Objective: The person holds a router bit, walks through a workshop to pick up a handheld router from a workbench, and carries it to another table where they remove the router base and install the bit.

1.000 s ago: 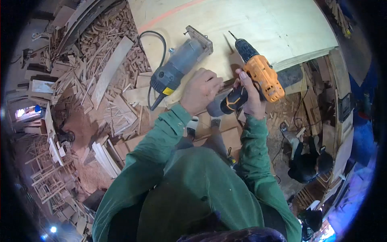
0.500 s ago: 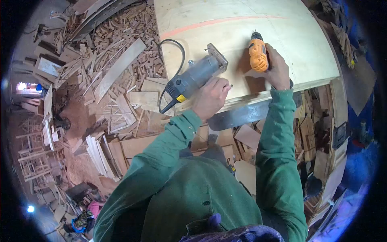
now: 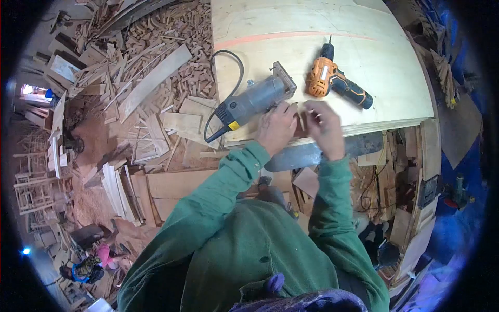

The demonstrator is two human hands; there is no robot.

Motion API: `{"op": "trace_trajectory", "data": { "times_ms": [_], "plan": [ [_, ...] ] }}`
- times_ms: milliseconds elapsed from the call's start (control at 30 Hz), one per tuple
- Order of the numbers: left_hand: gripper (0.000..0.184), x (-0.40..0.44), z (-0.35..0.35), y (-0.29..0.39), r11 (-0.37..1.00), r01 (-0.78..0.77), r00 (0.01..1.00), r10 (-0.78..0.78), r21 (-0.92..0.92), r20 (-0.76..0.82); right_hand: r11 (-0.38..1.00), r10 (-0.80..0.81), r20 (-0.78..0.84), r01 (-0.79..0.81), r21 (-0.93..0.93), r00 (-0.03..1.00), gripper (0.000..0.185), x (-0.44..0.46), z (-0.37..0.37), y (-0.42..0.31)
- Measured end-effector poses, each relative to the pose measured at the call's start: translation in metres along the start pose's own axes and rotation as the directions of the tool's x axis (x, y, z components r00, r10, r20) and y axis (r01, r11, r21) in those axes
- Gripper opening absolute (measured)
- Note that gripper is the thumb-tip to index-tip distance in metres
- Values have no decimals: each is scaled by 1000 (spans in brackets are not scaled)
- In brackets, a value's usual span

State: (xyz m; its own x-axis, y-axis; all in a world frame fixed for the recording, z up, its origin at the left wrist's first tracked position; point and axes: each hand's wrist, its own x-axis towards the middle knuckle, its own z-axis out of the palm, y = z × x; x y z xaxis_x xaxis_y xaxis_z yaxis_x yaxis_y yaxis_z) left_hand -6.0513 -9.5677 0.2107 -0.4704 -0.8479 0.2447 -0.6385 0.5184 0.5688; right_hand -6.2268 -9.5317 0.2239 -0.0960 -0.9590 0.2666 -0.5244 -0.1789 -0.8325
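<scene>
My left hand (image 3: 278, 128) is closed in a pinch beside the router's body, over the front edge of the plywood sheets (image 3: 384, 67). What it grips is too small to make out. Close to its right, my right hand (image 3: 324, 129) has partly curled, slightly blurred fingers that look apart, with nothing visible in them. An orange and black cordless drill (image 3: 323, 78) lies on its side on the plywood, its thin bit pointing away from me. Left of it rests a grey corded trim router (image 3: 254, 99), its square base toward the right and its black cable looping behind.
A red line (image 3: 260, 37) crosses the plywood. Offcuts (image 3: 176, 39) pile up on the left, with a long board (image 3: 156, 78) among them. Below the sheets' front edge sits a grey metal piece (image 3: 296, 157). A person (image 3: 91, 265) is low at the far left.
My right hand has let go of the drill, which now lies on the plywood, and has moved left and nearer to me, close to my left hand. The left hand stays pinched beside the router.
</scene>
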Motion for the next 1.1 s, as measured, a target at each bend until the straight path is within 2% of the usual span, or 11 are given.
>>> {"op": "trace_trajectory", "data": {
  "times_ms": [133,233,333,433,533,667,700,800,933,1067,1100],
  "plan": [
    [46,-11,-35,14,998,63,991,-59,-30,124,985,-39,-45,31,-168,998,27,-7,25,-10],
    [52,-12,-83,13,981,-142,973,163,133,-164,955,-67,-47,50,-292,997,23,-6,33,-12],
    [58,5,-118,-6,943,109,990,-75,315,-116,951,-72,-62,49,-306,995,28,-2,34,1],
    [65,18,-109,-33,912,195,956,-259,362,136,952,-108,-150,59,-301,983,29,5,30,12],
    [71,27,-103,-33,865,271,906,-377,423,191,991,122,-142,-111,79,982,20,7,26,-4],
    [68,17,-112,-48,928,260,943,-304,266,137,806,336,-140,-207,555,932,53,14,51,-18],
    [67,12,-118,-43,938,264,947,-296,224,123,755,376,-78,-256,603,924,66,15,52,-30],
    [65,0,-130,-25,941,291,948,-308,176,81,447,476,216,-446,776,853,62,28,60,-54],
    [64,-6,-137,-13,940,300,947,-314,164,69,221,406,66,-169,961,911,58,49,98,-78],
    [78,-29,-138,-16,939,314,942,-326,138,80,369,510,-154,-53,928,846,46,74,97,-67],
    [81,-42,-137,-20,947,303,947,-311,105,78,241,522,-125,-5,971,844,46,85,82,-54]
  ]
}}
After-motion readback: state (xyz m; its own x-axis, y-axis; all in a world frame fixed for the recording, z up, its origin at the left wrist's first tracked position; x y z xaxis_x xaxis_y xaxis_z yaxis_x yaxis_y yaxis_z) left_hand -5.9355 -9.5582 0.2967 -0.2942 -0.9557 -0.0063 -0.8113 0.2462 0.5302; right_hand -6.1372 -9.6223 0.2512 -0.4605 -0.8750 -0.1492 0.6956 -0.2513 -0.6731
